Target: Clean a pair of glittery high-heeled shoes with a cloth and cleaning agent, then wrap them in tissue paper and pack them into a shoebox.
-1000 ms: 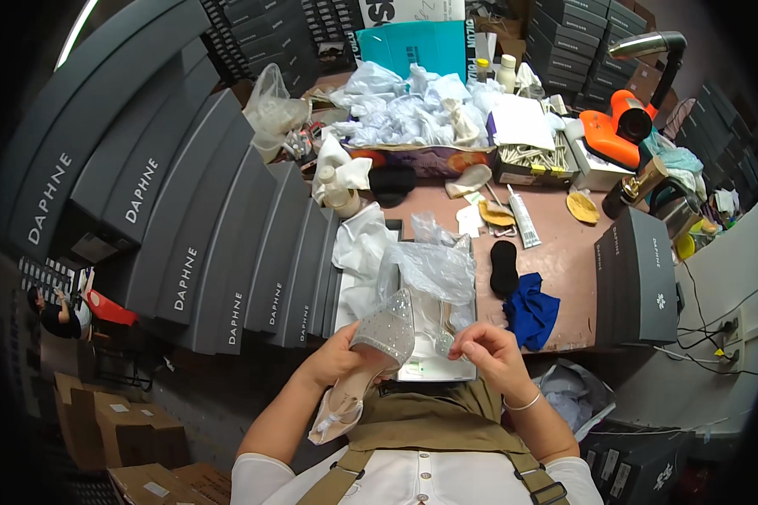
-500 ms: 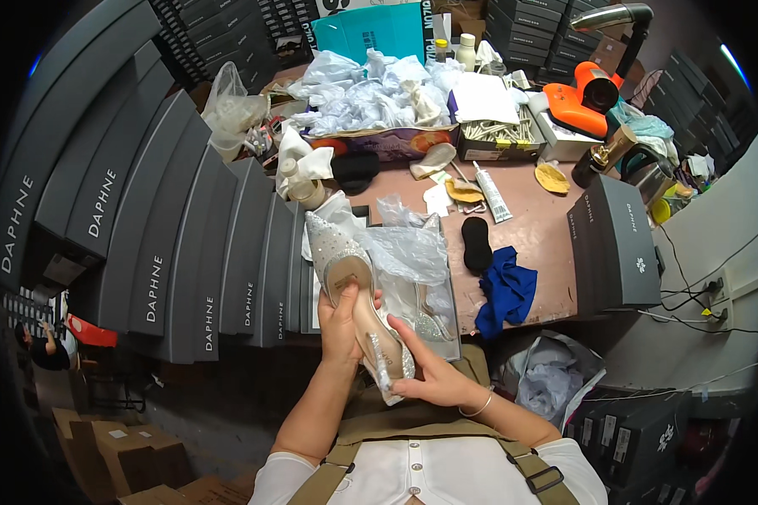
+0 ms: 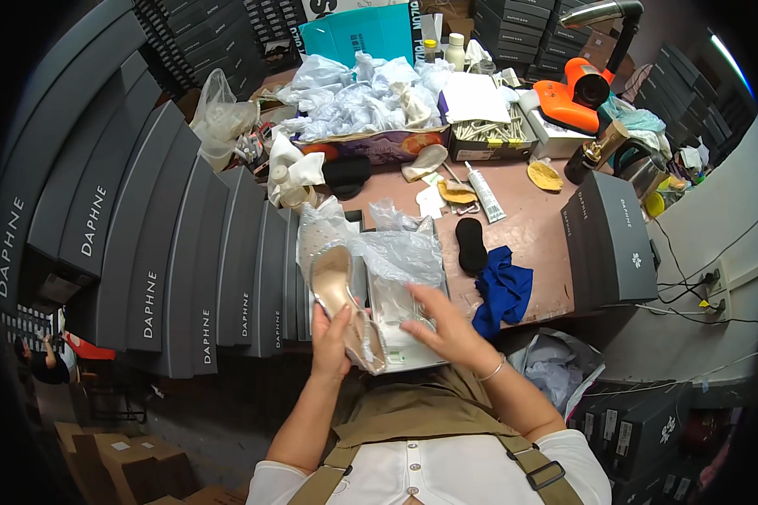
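My left hand [image 3: 332, 343] is closed round a silver pointed slingback shoe [image 3: 332, 282], its pale insole facing up and its toe pointing away from me. Clear plastic or glitter trim shows along the heel end. To the right, my right hand [image 3: 451, 328] is held over an open shoebox [image 3: 421, 364], its fingers apart with nothing between them. Translucent wrapping [image 3: 400, 252] lies across the far part of that box. What lies under my right hand in the box is partly hidden.
Dark grey shoeboxes [image 3: 156, 252] stand in a row at left; another shoebox [image 3: 613, 240] stands at right. Nearby lie a blue cloth [image 3: 504, 290], a black oval pad [image 3: 472, 246] and a white tube [image 3: 486, 192]. Crumpled paper [image 3: 362, 97] and an orange heat gun [image 3: 568, 105] are farther back.
My right hand has let go of the shoe's heel end and moved right, over the box. My left hand has shifted slightly left and down its grip, still holding the shoe.
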`<state>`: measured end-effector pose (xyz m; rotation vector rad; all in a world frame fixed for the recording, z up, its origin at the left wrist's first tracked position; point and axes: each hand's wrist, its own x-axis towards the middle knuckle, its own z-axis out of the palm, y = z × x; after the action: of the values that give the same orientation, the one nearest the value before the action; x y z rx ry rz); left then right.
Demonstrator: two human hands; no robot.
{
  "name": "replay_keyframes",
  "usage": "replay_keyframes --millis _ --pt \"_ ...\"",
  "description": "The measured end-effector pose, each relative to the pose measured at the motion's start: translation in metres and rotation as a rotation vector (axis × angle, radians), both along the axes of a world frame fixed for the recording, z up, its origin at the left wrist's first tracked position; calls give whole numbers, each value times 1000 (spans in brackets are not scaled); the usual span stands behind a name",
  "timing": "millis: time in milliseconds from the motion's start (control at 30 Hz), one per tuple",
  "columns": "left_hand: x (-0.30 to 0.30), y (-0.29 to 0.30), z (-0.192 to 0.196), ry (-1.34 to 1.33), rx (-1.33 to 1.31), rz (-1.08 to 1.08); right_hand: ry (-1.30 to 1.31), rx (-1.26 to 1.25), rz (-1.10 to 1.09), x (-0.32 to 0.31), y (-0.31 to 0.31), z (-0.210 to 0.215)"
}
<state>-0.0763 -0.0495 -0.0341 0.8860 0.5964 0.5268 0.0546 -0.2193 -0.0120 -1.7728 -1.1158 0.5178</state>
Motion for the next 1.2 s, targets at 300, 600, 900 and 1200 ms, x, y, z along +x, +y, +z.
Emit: replay_keyframes --millis 300,600,900,1200 --pt "16 68 -34 28 143 4 -733 -399 -283 81 64 -42" --pt "11 82 -35 11 68 -79 -143 -178 -31 26 0 -7" --pt "-19 55 16 -3 106 -119 746 159 -151 28 93 -52" --pt "-28 60 -1 19 -11 -137 -64 58 134 -9 152 -90"
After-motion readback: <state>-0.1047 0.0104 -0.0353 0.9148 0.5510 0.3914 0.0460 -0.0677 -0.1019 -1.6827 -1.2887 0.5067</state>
